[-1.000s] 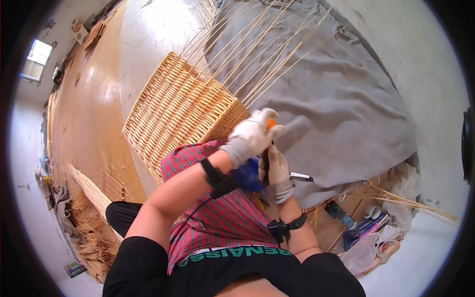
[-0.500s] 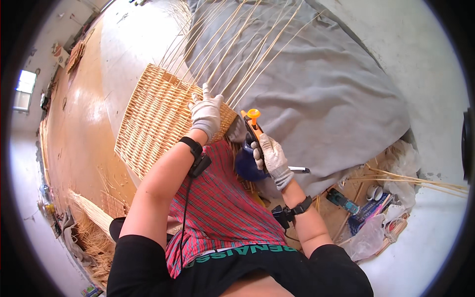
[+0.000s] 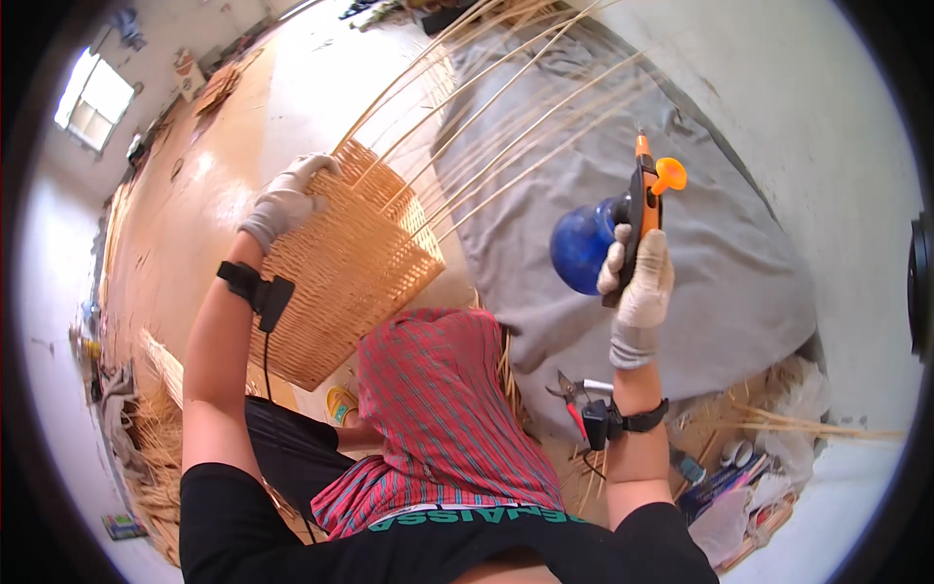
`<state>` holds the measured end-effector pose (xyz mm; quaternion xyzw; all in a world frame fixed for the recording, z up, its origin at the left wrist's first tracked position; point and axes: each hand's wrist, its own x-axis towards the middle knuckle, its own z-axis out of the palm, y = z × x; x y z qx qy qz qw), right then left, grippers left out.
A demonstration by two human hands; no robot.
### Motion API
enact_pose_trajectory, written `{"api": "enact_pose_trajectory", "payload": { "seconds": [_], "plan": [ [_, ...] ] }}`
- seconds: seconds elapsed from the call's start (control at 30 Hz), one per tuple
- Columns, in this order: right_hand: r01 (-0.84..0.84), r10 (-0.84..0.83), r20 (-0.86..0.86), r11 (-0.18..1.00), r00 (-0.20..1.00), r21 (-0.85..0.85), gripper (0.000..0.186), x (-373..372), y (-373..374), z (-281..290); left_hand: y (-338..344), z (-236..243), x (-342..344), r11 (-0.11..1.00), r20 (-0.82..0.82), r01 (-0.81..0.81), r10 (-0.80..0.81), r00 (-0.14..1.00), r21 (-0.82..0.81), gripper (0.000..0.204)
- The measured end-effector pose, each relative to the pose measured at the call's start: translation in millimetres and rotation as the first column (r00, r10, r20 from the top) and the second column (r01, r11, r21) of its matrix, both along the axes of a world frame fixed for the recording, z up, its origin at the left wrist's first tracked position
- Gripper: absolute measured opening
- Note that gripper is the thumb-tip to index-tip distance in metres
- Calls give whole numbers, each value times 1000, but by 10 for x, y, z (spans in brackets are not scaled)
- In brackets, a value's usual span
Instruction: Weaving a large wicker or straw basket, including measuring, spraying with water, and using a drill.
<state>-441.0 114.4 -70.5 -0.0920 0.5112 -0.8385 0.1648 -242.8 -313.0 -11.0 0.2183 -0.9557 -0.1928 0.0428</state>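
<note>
— What's on the floor [image 3: 233, 146]?
— A grey cloth [image 3: 739, 282] at two o'clock, pliers [image 3: 574, 394] at its near edge, and straw [image 3: 156, 457] at eight o'clock.

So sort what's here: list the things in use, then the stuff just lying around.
In use:
left hand on the wicker basket
long canes rising from the basket
right hand gripping the blue spray bottle

Lying about:
pliers
grey cloth
loose straw

Left hand [image 3: 284, 201] and right hand [image 3: 639, 284] wore pale knit gloves, black strap with boxy device and trailing cable at left wrist, black band at right wrist, short black sleeves, red striped cloth over lap
</note>
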Motion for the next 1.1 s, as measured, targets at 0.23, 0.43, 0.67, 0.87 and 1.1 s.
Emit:
{"api": "enact_pose_trajectory", "payload": {
  "seconds": [0.23, 0.43, 0.67, 0.87, 1.1],
  "plan": [
    [-251, 292, -175, 942, 940, 224, 50, 543, 42, 283, -248, 311, 853, 948, -167, -165, 215, 962, 273, 60],
    [-525, 530, 31, 828, 847, 195, 52, 1083, -93, 290, -264, 204, 915, 941, -267, -153, 237, 934, 301, 56],
    [-625, 605, 178, 776, 776, 84, 43, 1467, 48, -43, 156, -339, 462, 983, -294, -184, 183, 938, 25, 47],
    [-464, 420, 332, 884, 845, 63, 25, 1472, 440, -316, 811, -1062, 845, 901, -167, -211, 158, 973, -379, 55],
    [-303, 232, 275, 919, 933, 253, 49, 1316, 627, -546, 907, -1281, 1310, 984, 62, -144, 151, 987, -110, 72]
  ]
}}
